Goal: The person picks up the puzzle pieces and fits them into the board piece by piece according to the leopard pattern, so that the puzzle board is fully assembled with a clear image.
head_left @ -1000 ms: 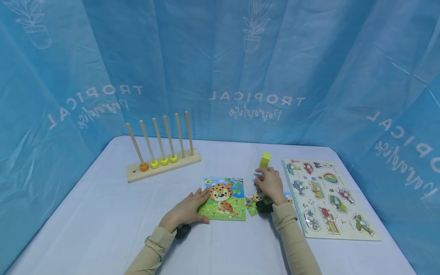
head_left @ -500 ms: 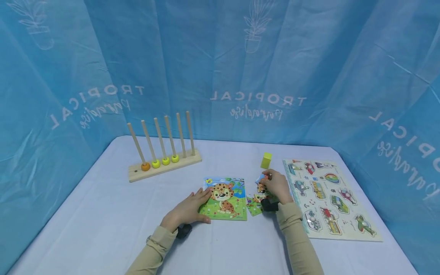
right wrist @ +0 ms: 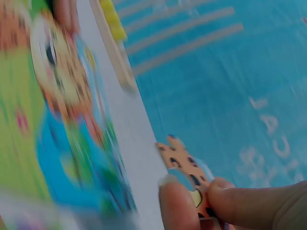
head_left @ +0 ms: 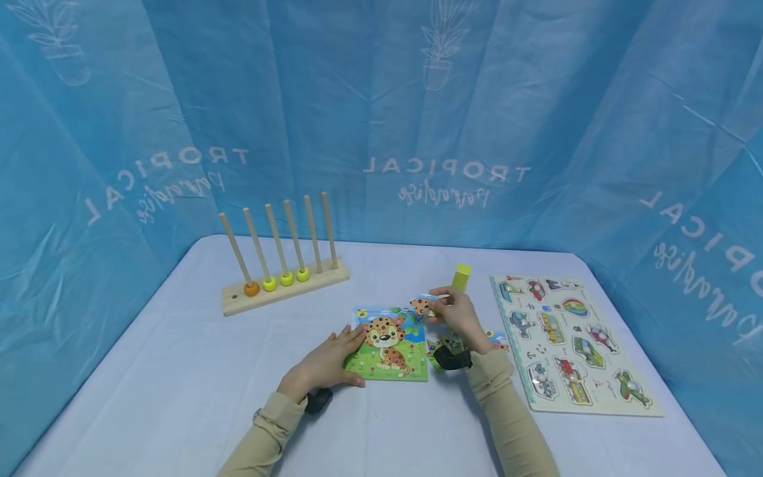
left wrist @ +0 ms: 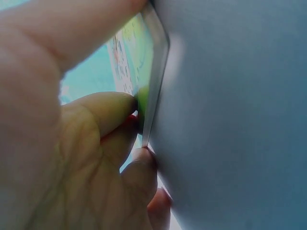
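Note:
A square leopard puzzle board (head_left: 387, 361) lies at the middle of the table. My left hand (head_left: 324, 364) rests at its left side, fingers extended over the edge and thumb near the lower left corner. In the left wrist view, the fingertips touch the board's rim (left wrist: 157, 67). My right hand (head_left: 461, 318) pinches a spotted orange puzzle piece (head_left: 422, 306) between thumb and fingers, over the board's upper right corner. The right wrist view shows that piece (right wrist: 178, 155) close up, its lower part covered by the fingertips. Loose puzzle pieces (head_left: 437, 339) lie under the right wrist, partly hidden.
Behind the right hand stands a yellow block (head_left: 461, 275). A peg board with vehicle pieces (head_left: 560, 358) lies at the right. At the back left is a wooden bead stand (head_left: 286, 291) with upright rods. A blue curtain (head_left: 381, 119) surrounds the table.
My right hand has picked up the spotted puzzle piece from the loose ones and moved it left to the board's upper right corner. The left hand has stayed in place.

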Motion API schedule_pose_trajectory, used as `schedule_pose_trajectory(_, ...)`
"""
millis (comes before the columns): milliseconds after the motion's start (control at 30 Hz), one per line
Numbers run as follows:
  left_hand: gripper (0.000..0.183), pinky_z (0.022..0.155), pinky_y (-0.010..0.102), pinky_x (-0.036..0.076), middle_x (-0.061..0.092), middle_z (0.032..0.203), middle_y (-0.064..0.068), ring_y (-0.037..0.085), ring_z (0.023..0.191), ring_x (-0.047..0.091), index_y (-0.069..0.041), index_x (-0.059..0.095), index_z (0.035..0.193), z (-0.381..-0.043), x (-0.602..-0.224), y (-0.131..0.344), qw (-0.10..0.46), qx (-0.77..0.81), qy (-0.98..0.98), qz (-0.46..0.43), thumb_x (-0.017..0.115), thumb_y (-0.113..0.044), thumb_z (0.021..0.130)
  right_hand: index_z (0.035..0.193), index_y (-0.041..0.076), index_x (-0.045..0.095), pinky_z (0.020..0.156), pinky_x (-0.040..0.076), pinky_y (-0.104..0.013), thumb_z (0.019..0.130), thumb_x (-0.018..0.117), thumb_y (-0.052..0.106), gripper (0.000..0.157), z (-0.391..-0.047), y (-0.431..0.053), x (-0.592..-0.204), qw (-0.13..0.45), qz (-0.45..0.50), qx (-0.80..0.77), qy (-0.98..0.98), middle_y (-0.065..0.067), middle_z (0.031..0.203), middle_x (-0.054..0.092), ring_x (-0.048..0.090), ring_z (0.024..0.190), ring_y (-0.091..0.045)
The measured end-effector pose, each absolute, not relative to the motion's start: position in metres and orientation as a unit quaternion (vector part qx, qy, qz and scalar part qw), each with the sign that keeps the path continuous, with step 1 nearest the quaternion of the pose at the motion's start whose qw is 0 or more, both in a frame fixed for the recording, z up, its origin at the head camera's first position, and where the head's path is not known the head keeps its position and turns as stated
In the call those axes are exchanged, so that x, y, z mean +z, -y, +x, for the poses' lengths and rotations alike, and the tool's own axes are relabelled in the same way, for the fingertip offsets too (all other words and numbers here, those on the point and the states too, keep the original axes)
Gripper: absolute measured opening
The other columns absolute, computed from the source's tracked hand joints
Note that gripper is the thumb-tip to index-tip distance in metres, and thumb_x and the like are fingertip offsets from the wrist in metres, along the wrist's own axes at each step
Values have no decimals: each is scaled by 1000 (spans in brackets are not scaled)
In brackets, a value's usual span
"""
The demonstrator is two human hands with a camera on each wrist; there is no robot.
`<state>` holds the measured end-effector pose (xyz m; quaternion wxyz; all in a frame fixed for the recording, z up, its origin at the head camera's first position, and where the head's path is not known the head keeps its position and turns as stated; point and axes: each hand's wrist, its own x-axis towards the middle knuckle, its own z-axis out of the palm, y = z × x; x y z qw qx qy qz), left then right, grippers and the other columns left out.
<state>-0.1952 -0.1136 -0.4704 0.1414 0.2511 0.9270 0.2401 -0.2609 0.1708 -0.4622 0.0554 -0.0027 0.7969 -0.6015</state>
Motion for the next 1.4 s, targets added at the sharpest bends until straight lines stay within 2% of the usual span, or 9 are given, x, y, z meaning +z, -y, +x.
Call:
schedule_pose_trajectory(167,94,122,57,16,21,161,14,39,149,15,-2,28,151,-197,-470,115,140,240,-926,255,76,-39,80,117,3,62,72,59,-38,95,62,11,24,-257,-136,-463,65,-39,-586,-807,-14,96,65,67,84,-21)
schedule_pose_trajectory(300,94,122,57,16,21,161,14,39,149,16,-2,27,152,-197,-470,115,143,240,-926,254,76,-39,80,111,5,65,73,56,-35,93,65,13,20,-256,-113,-470,67,-72,-566,-818,-13,92,69,67,84,-21)
schedule_pose_trajectory(433,94,122,57,16,22,161,15,39,149,16,-1,29,151,-196,-469,115,143,239,-927,250,76,-39,79,108,4,65,59,52,-30,92,65,13,19,-259,-102,-485,76,-96,-554,-824,-13,86,68,62,68,-16)
schedule_pose_trajectory(567,94,122,56,16,22,161,15,39,149,16,-1,29,151,-195,-468,116,144,239,-928,246,77,-39,79,107,4,65,52,47,-28,93,65,15,18,-263,-99,-497,57,-102,-522,-845,-10,83,66,55,62,-13)
schedule_pose_trajectory(700,94,122,56,16,22,161,15,39,149,17,-2,28,152,-194,-468,116,142,239,-928,248,76,-38,80,105,6,65,53,45,-30,92,67,16,17,-264,-101,-497,21,-80,-494,-865,-9,86,63,51,62,-15)
schedule_pose_trajectory(867,93,122,58,16,22,160,16,40,149,17,-1,28,151,-194,-467,115,142,246,-925,252,76,-37,80,96,6,70,60,48,-30,88,71,13,10,-264,-101,-496,-19,-74,-455,-887,-10,90,66,55,70,-16)
schedule_pose_trajectory(1033,93,122,57,16,22,161,15,39,149,16,-1,29,151,-194,-467,115,148,243,-926,248,77,-37,80,96,6,70,61,48,-29,86,74,15,14,-264,-99,-495,-15,-55,-448,-892,-8,88,65,55,73,-17)
schedule_pose_trajectory(1267,94,123,55,15,22,161,14,38,149,16,-2,29,151,-193,-467,115,152,242,-927,243,77,-38,80,97,8,74,53,45,-24,88,72,16,12,-264,-96,-494,5,-52,-433,-900,-5,80,62,51,63,-13)
schedule_pose_trajectory(1400,94,123,54,15,21,161,14,38,149,16,-3,28,152,-194,-466,114,151,237,-929,243,76,-40,80,96,10,75,44,40,-25,88,72,18,12,-262,-96,-491,-8,-51,-413,-909,-4,72,60,47,52,-13)
